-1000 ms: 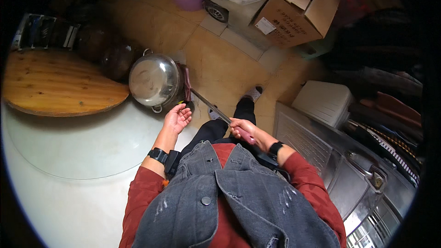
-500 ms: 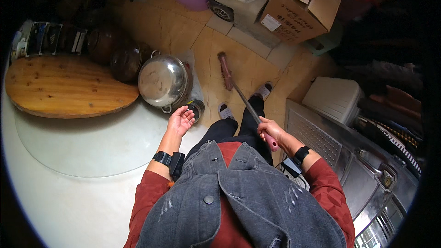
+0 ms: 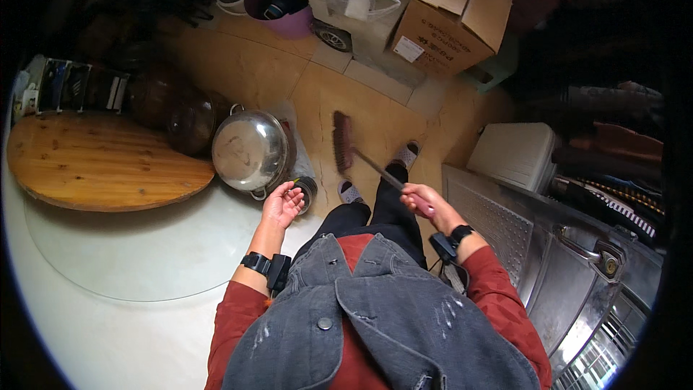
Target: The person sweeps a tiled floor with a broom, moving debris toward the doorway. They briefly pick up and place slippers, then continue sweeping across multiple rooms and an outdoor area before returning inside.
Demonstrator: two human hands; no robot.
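Observation:
My right hand (image 3: 424, 202) is wrapped round the pink end of a broom's handle. The broom (image 3: 343, 143) reaches away to the far left, its brown bristled head near the tiled floor in front of my feet; whether it touches cannot be told. My left hand (image 3: 282, 204) holds nothing, palm turned up and fingers loosely curled apart. Just beside it are a dark round container (image 3: 306, 193) and a large shiny metal pot (image 3: 250, 150) with loop handles.
A round wooden board (image 3: 108, 162) lies to the left, by a glass tabletop (image 3: 123, 253). Dark jars (image 3: 191, 124) stand behind the pot. Far off are a purple basin (image 3: 292, 25) and a cardboard box (image 3: 451, 22). A metal door panel (image 3: 480, 224) and grey case (image 3: 512, 153) stand right.
The broom head has swung left and nearer to me, turning so its bristles face left. My right hand has shifted slightly left; my left hand stays raised beside the pot.

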